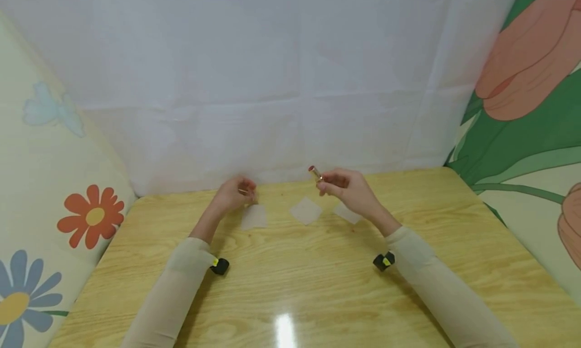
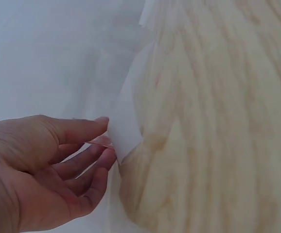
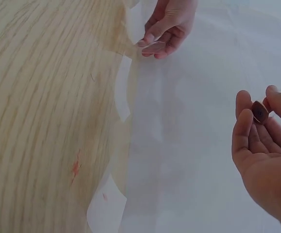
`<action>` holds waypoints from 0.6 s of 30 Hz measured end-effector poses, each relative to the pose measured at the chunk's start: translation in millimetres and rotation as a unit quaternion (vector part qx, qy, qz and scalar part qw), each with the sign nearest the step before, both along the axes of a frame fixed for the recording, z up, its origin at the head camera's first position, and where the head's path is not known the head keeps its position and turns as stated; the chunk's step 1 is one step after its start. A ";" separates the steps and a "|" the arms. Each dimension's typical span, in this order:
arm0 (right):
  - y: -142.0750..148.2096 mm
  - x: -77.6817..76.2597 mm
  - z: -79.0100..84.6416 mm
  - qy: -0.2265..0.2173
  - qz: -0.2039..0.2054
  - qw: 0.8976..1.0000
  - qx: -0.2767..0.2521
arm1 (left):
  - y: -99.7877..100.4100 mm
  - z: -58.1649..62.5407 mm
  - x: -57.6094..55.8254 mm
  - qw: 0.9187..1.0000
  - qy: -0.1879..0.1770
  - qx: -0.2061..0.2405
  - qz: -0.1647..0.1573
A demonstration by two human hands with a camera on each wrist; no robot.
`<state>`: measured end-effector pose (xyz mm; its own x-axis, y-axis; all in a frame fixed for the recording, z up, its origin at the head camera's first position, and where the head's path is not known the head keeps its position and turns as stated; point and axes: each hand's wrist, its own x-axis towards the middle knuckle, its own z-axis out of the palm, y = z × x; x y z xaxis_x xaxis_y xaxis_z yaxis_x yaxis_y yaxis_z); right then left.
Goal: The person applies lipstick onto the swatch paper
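Note:
My right hand [image 1: 349, 189] holds a lipstick [image 1: 315, 173] between thumb and fingers, its red tip angled up and to the left above the table. In the right wrist view the lipstick's dark base [image 3: 259, 112] faces the camera. Near the table's back edge, my left hand [image 1: 236, 192] pinches a small clear cap [image 3: 153, 47], partly hidden by the fingers. Just below that hand lies a white paper square [image 1: 254, 217]. A second paper square [image 1: 306, 211] lies in the middle, turned like a diamond. Partly behind my right hand is a third paper square [image 1: 347, 213].
The wooden table [image 1: 290, 272] ends at a white cloth backdrop [image 1: 254, 85]. Flower-printed panels stand at left [image 1: 41, 161] and right [image 1: 540, 151]. A small red smear [image 3: 76, 167] marks the tabletop near the papers.

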<state>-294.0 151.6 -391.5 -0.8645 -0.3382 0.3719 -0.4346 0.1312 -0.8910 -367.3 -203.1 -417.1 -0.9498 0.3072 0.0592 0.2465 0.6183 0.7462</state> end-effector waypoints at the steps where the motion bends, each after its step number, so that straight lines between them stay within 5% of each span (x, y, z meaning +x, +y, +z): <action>1: 0.4 -0.2 -0.1 0.001 0.000 1.000 -0.003 | -0.2 1.1 1.2 1.000 -0.005 -0.001 -0.003; 9: -0.6 4.2 5.1 0.007 0.003 1.000 -0.001 | -1.6 22.9 8.3 0.997 0.000 -0.061 -0.037; 18: -0.1 5.0 4.8 0.007 0.009 1.000 -0.014 | 23.4 46.2 22.0 0.989 0.118 -0.071 -0.059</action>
